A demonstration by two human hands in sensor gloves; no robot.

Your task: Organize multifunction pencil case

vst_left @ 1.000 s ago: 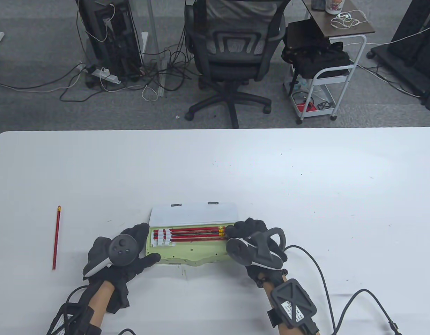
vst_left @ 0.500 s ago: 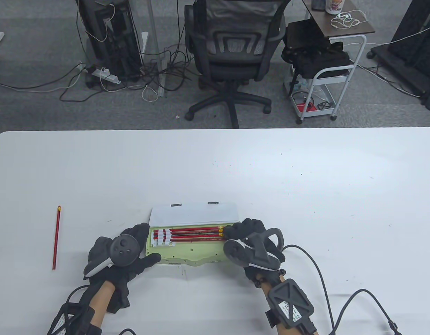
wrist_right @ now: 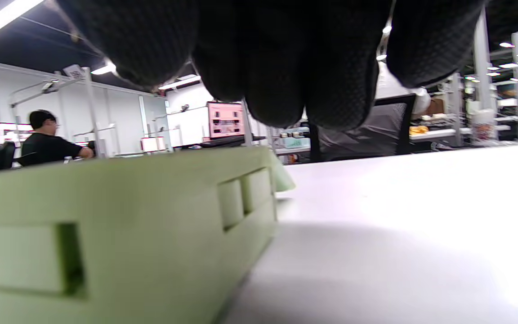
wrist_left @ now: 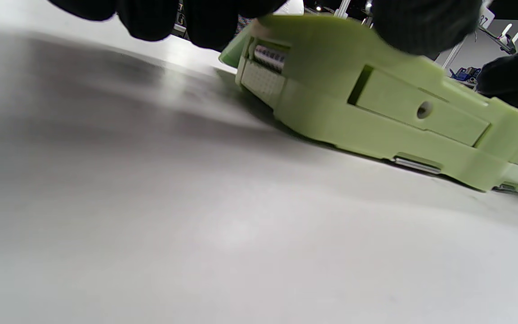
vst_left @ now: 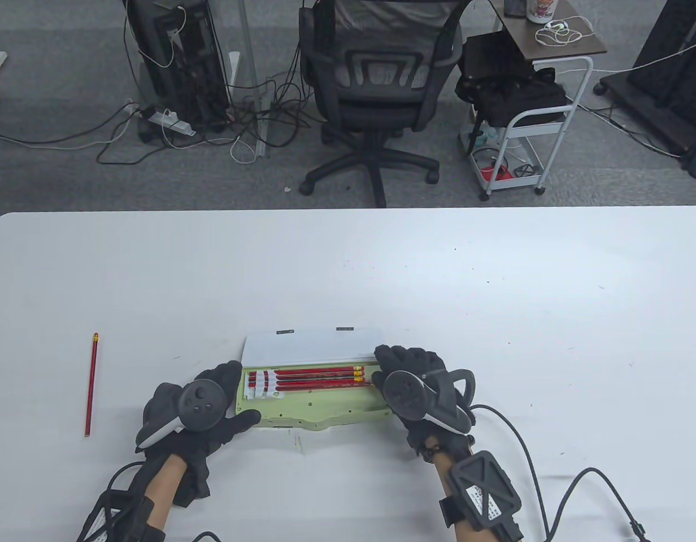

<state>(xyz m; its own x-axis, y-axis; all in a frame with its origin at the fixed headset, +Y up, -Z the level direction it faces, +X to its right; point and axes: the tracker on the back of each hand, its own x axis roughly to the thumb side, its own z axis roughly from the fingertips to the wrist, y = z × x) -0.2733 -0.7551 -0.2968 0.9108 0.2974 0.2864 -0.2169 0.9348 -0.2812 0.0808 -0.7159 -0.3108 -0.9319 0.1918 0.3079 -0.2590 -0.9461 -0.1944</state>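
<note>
The right hand (vst_left: 407, 370) has shifted from the eraser ends of the pencils (vst_left: 317, 377) toward the far right corner of the green pencil case (vst_left: 325, 407); whether its fingers grip the white lid (vst_left: 311, 345) cannot be told. Judgement: loading has paused and lid closing may follow. The left hand (vst_left: 204, 403) steadies the case's left end, thumb on the near edge, fingers extended at the far side. The case lies open near the table's (vst_left: 495, 293) front edge. One loose pencil (vst_left: 91, 384) lies well apart to the left, unpacked. Nothing obstructs it.
</note>
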